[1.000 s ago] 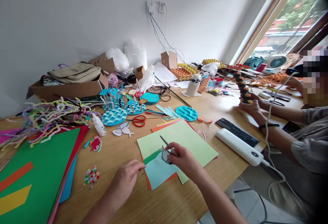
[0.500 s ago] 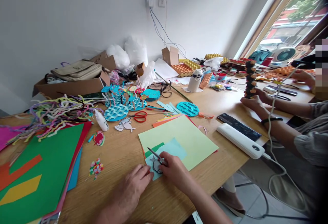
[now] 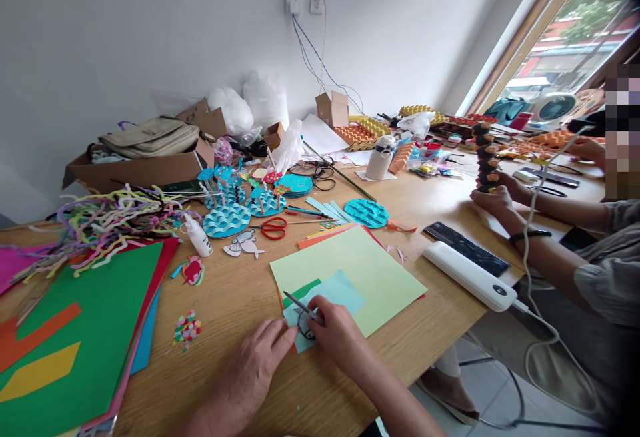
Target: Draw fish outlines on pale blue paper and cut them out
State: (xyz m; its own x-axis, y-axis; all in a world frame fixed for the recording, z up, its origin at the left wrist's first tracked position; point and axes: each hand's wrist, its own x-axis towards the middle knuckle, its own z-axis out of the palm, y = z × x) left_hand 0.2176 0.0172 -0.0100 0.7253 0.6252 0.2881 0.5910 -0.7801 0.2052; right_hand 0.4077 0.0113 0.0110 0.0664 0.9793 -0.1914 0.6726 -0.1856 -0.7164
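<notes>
Compared with a second ago, the paper fish (image 3: 306, 329) sits further toward 7 o'clock, now at the near-left corner of the blue paper (image 3: 345, 290). The left hand (image 3: 254, 362) was curled at the sheets' edge then; now its fingers are stretched out side by side, tips on that corner from 8 o'clock. The right hand (image 3: 334, 331) comes in from 4 o'clock, pinching the pen (image 3: 299, 303) between thumb and fingers and partly covering the fish; the pen points toward 10 o'clock. Further off, at 2 o'clock, the co-worker's dark stack (image 3: 485, 157) stands more upright than it did.

Counted around the blue paper: one green strip (image 3: 304, 290) at 11 o'clock, one pair of scissors (image 3: 273, 228) and one glue bottle (image 3: 199, 237) further that way, two coloured-dot cut-outs at 9 and 10 o'clock, and one white power bank (image 3: 467, 275) at 2 o'clock. The white cut-outs (image 3: 243, 247) at 10 o'clock overlap, so their number is hard to tell.

The large pale green sheet (image 3: 380, 283) has its right corner near the slanting edge of the table (image 3: 245, 290) at 3 o'clock. Table wood shows in a wide band toward 9 o'clock and a narrower one toward 5.
</notes>
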